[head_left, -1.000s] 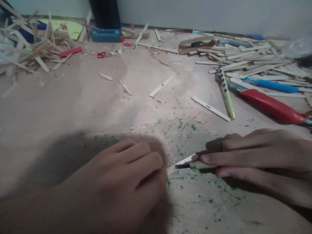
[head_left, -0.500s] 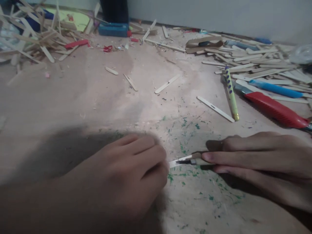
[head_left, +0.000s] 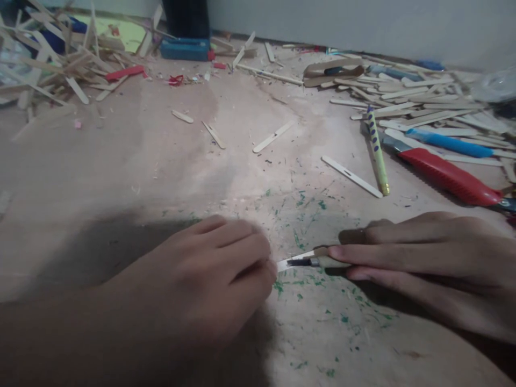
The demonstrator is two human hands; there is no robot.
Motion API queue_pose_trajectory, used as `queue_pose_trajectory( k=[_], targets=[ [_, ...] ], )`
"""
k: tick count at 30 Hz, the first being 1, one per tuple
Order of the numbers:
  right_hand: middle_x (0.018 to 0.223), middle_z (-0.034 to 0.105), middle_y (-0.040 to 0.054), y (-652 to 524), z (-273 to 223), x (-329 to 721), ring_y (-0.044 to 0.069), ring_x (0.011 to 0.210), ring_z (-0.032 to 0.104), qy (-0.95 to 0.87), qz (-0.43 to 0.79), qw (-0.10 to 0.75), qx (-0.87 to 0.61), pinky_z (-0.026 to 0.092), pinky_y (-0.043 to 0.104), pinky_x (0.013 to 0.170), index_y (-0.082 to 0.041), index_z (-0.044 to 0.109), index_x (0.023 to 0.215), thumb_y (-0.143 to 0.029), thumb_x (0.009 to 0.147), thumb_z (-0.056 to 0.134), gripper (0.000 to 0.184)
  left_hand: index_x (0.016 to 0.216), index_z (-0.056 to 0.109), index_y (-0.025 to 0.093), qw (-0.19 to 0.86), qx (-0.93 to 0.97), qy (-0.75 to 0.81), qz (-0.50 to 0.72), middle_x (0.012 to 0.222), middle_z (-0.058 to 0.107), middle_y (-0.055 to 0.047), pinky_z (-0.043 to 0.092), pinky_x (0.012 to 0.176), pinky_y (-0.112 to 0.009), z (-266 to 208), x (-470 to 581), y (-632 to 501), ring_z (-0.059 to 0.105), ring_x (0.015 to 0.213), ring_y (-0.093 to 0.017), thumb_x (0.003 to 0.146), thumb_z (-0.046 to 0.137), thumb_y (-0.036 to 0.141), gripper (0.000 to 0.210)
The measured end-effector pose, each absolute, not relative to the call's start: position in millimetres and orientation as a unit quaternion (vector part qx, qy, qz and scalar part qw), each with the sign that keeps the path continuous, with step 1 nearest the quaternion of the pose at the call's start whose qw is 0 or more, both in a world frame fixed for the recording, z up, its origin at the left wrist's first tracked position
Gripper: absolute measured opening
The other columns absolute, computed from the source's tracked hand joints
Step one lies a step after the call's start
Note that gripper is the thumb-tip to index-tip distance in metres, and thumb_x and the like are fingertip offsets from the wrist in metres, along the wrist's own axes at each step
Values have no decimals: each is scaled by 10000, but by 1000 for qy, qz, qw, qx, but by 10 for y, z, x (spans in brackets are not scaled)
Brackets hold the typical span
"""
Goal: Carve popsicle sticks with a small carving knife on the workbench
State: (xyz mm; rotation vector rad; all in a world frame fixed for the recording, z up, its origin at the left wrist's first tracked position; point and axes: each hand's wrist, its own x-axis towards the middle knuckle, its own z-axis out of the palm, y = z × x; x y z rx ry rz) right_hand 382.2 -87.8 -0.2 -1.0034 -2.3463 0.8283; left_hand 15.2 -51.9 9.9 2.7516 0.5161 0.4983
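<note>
My left hand (head_left: 226,269) is closed on the left end of a popsicle stick (head_left: 283,264) and presses it to the wooden table (head_left: 169,166). Its fingertips are hidden behind the knuckles. From the right, my right hand (head_left: 423,263) pinches a small carving tool (head_left: 328,262) with a pale handle and a thin dark metal blade. The blade's tip lies on the stick's face, just right of my left fingers. The far end of the stick runs under my right fingertips. Green shavings (head_left: 298,239) are scattered around the stick.
A slotted stick (head_left: 351,176), a yellow pencil (head_left: 378,153) and a red-handled utility knife (head_left: 449,174) lie beyond my right hand. Behind them is a pile of sticks (head_left: 427,102) with a blue pen (head_left: 449,142). Another stick pile (head_left: 60,59) and a blue box (head_left: 185,49) sit far left.
The view has shifted slightly, so everything sits a little further up and left. Both hands keep their grips, and the blade stays on the stick.
</note>
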Motion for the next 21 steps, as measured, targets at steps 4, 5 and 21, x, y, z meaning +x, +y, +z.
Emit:
queue_pose_trajectory(
  k=[4,5,21],
  targets=[
    [1102,962,-9,-924,-13,3811,265,779,897,-847,297,235,-373,675,441,595,-647,647,1896,-444,1371,564,569,1107,802,197,143,957,185,172,1176,867,-61,653,978,-456,100,114,-528,814,1108,-260,1275,513,20,379],
    [1135,977,-22,-935,-6,3800,257,804,909,-841,303,233,-383,722,428,644,-648,684,1864,-449,1367,583,545,1126,814,192,144,957,185,172,1168,865,-57,652,991,-452,99,109,-524,813,1116,-259,1273,525,16,368],
    [915,909,-18,-810,191,3605,154,692,859,-875,253,233,-340,667,284,598,-418,840,1577,-415,1411,540,343,1240,880,170,131,961,185,158,1130,835,-35,606,962,-441,72,96,-473,755,1044,-250,1353,476,81,428]
  ],
)
